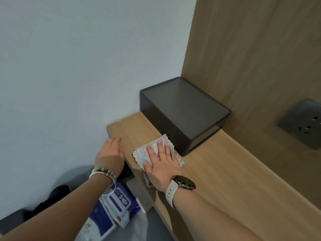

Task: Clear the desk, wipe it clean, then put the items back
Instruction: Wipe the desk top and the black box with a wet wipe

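A narrow wooden desk (217,171) runs along a wood-panelled wall. My right hand (161,164), with a watch on the wrist, lies flat with straight fingers on a grey speckled cloth (156,143) and presses it onto the desk top near the left end. My left hand (111,152), with bracelets on the wrist, rests with straight fingers against the desk's front edge, just left of the cloth. A dark smoked plastic box (184,112) stands in the back corner, right behind the cloth.
A grey wall socket (302,124) sits in the wood panel on the right. A white wall closes the left side. Below the desk, on the floor, lie blue and white packs (111,211) and dark objects (53,197).
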A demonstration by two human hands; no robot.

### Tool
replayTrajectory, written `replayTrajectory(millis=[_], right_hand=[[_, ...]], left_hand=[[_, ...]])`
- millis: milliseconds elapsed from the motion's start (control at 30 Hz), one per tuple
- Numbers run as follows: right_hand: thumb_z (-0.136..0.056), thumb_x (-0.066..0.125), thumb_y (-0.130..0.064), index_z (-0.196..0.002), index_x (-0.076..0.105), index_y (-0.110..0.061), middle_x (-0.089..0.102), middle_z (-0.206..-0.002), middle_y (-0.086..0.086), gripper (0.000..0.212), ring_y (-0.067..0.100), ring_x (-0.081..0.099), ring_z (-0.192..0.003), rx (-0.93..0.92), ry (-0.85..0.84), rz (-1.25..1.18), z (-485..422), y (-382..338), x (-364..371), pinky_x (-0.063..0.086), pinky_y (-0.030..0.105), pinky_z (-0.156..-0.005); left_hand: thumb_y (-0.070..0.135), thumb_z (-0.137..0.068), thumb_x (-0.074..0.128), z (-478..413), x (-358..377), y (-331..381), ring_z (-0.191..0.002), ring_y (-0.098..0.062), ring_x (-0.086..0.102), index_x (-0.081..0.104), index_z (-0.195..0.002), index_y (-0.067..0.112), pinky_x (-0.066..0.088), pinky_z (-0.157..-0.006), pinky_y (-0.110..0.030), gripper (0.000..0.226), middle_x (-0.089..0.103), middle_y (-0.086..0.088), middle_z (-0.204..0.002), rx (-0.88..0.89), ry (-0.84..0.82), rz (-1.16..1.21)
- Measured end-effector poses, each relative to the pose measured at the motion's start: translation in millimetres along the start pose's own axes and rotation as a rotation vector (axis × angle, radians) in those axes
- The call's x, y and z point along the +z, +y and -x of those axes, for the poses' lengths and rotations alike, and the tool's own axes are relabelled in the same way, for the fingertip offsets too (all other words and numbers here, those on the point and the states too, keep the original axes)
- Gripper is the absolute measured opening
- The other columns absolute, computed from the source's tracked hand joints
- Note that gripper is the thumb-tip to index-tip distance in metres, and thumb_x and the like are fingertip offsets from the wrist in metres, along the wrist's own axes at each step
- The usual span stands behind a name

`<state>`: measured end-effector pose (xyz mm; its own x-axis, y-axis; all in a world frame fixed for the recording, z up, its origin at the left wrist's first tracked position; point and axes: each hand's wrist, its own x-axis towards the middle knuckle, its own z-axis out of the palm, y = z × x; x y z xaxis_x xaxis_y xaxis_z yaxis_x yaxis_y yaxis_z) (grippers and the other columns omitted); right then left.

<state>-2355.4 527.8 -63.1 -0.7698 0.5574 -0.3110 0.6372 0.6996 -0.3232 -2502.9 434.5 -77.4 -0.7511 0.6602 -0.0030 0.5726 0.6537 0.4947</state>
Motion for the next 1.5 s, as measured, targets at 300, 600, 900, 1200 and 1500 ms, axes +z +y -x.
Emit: replayTrajectory(millis=[300, 600, 900, 1200, 1500], right_hand=[[-0.098, 0.018, -0.048, -0.150, -0.001, -0.030, -0.016, -0.158, 0.007, 0.059, 0.030, -0.015, -0.144, -0.025, 0.042, 0.040, -116.2, -58.0, -14.2, -0.013, 0.050, -0.114], [-0.099, 0.034, -0.027, -0.150, -0.004, -0.031, -0.020, -0.157, 0.005, 0.064, 0.030, -0.021, -0.143, -0.189, 0.009, 0.129, -101.0, -91.4, 13.5, -0.013, 0.050, -0.112], [-0.098, 0.036, -0.026, -0.151, -0.003, -0.029, -0.017, -0.157, 0.005, 0.066, 0.027, -0.017, -0.144, -0.042, 0.101, 0.079, 61.1, -21.0, 42.1, -0.008, 0.043, -0.115], [-0.100, 0.036, -0.027, -0.150, -0.003, -0.033, -0.019, -0.157, 0.001, 0.064, 0.024, -0.016, -0.145, 0.210, 0.157, 0.008, 230.1, 44.3, 75.8, -0.003, 0.041, -0.116], [-0.100, 0.037, -0.031, -0.149, -0.003, -0.036, -0.017, -0.158, -0.002, 0.064, 0.021, -0.015, -0.145, 0.467, 0.204, -0.050, 389.7, 106.6, 103.8, -0.002, 0.041, -0.116]], left_hand=[[0.012, -0.092, 0.048, -15.7, -36.8, -49.8, -0.133, -0.026, 0.035, 0.038, -0.139, 0.012, 0.031, -0.107, -0.041, 0.049, 0.036, -0.005, -0.147, -0.056, 0.034, -0.114], [0.009, -0.093, 0.047, 14.8, -43.9, -56.4, -0.131, -0.028, 0.037, 0.038, -0.139, 0.011, 0.030, -0.108, -0.040, 0.047, 0.037, -0.007, -0.146, -0.086, 0.037, -0.037], [0.011, -0.091, 0.047, 89.5, -20.8, -31.3, -0.131, -0.026, 0.038, 0.039, -0.139, 0.011, 0.029, -0.110, -0.036, 0.049, 0.036, -0.009, -0.146, 0.199, -0.189, -0.104], [0.021, -0.071, 0.047, 187.4, 26.4, 63.6, -0.091, -0.033, 0.063, 0.063, -0.108, 0.010, 0.054, -0.073, -0.041, 0.042, 0.061, -0.007, -0.114, 0.678, -0.301, -0.158], [0.022, -0.092, 0.045, 295.1, 67.8, 144.8, -0.126, -0.017, 0.040, 0.043, -0.133, 0.028, 0.036, -0.097, -0.034, 0.042, 0.035, 0.008, -0.142, 0.870, -0.396, -0.260]])
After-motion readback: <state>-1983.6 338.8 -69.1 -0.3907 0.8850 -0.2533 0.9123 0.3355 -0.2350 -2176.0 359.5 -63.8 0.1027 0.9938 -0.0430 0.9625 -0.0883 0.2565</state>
